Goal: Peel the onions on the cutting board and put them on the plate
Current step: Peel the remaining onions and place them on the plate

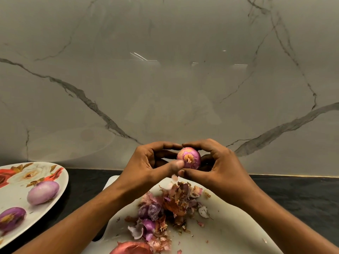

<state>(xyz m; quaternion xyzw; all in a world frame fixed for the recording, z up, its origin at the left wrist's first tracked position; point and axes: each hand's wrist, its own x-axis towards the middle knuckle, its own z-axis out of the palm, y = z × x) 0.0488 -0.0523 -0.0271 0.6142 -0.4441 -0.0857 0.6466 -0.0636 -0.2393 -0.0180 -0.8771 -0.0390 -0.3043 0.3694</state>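
Note:
Both hands hold a small red onion in the air above the far edge of the white cutting board. My left hand curls round its left side, thumb on the root end. My right hand grips its right side, with fingers over the top. A small flake of skin hangs just below the thumbs. A heap of onion peels lies on the board under the hands. An unpeeled onion shows at the bottom edge. Two peeled onions lie on the floral plate at left.
The board and plate sit on a dark countertop. A grey marble wall rises right behind them.

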